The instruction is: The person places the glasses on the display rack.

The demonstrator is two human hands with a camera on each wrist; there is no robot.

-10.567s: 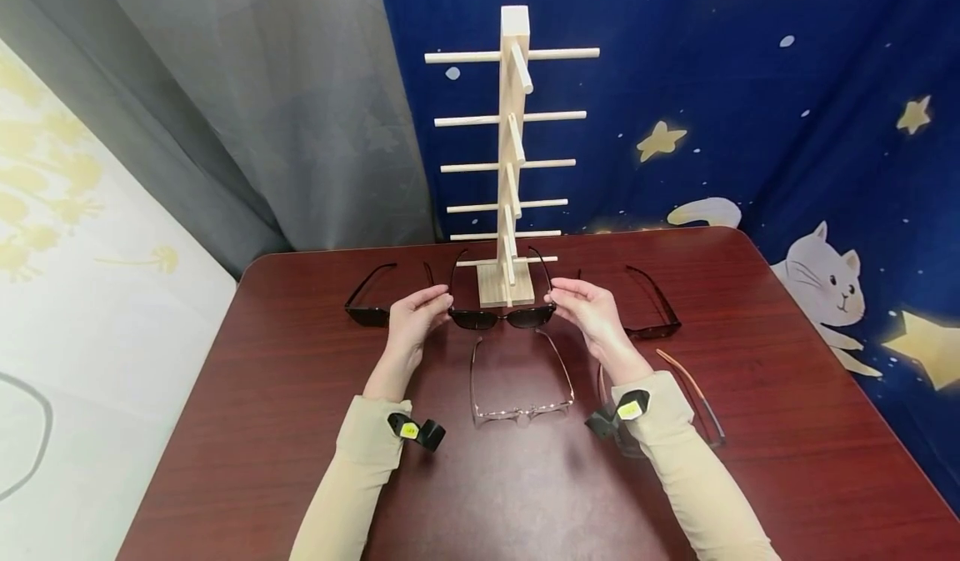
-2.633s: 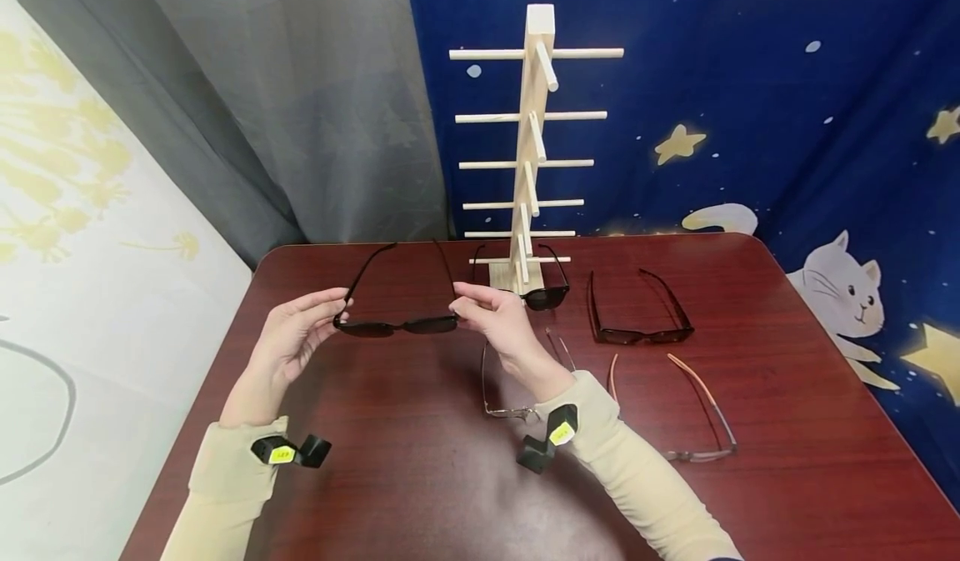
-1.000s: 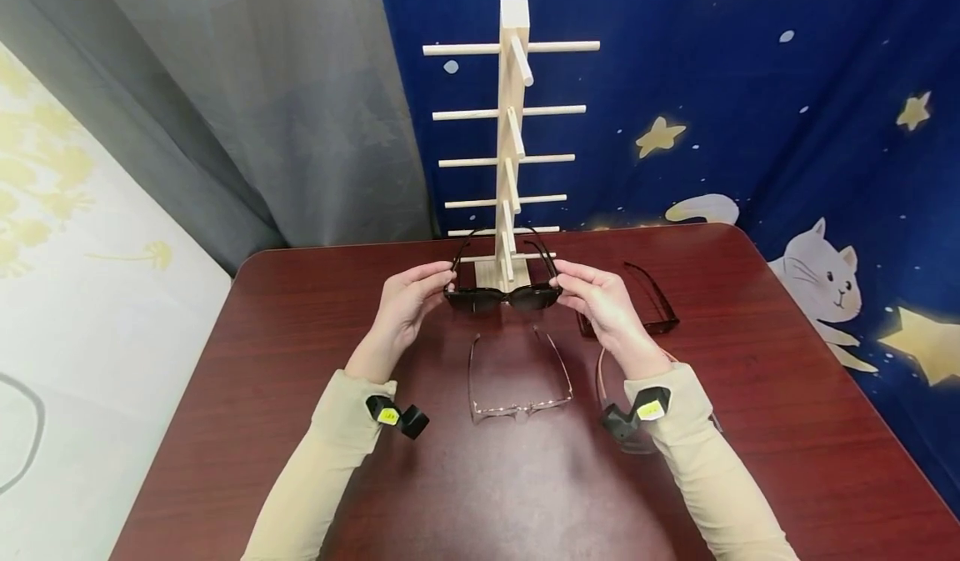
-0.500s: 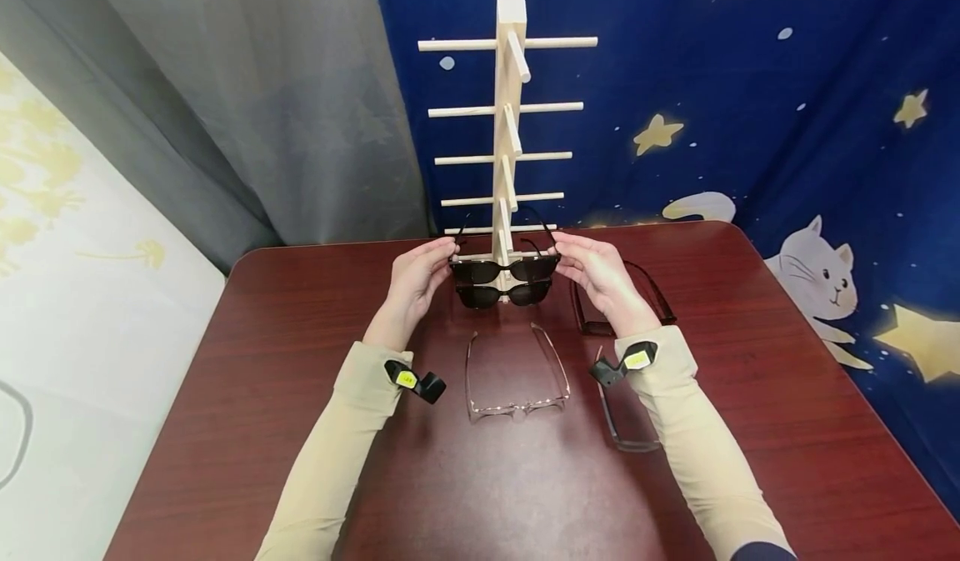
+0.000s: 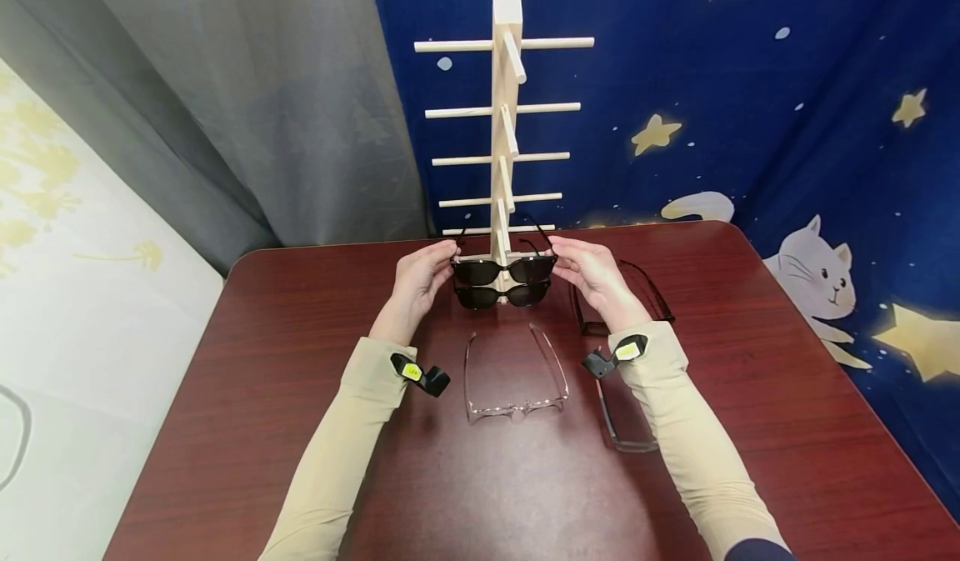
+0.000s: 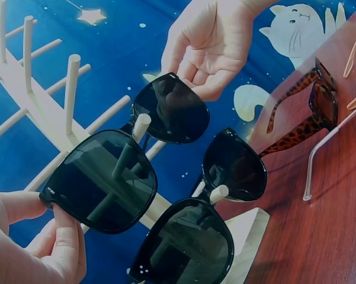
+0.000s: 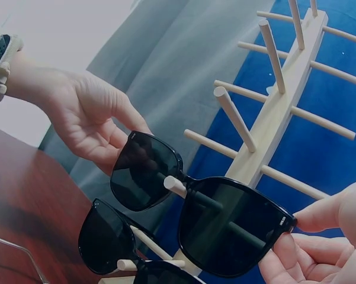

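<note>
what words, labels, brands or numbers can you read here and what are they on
None can be read.
Left yellow label, on the wrist device: too small.
Right yellow label, same: too small.
Pale mark on the held sunglasses: too small.
Pale dots on the lower sunglasses: no readable text.

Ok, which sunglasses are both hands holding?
The upper black pair, left hand pinching one end, right hand the other; neither touches the lower black pair.
</note>
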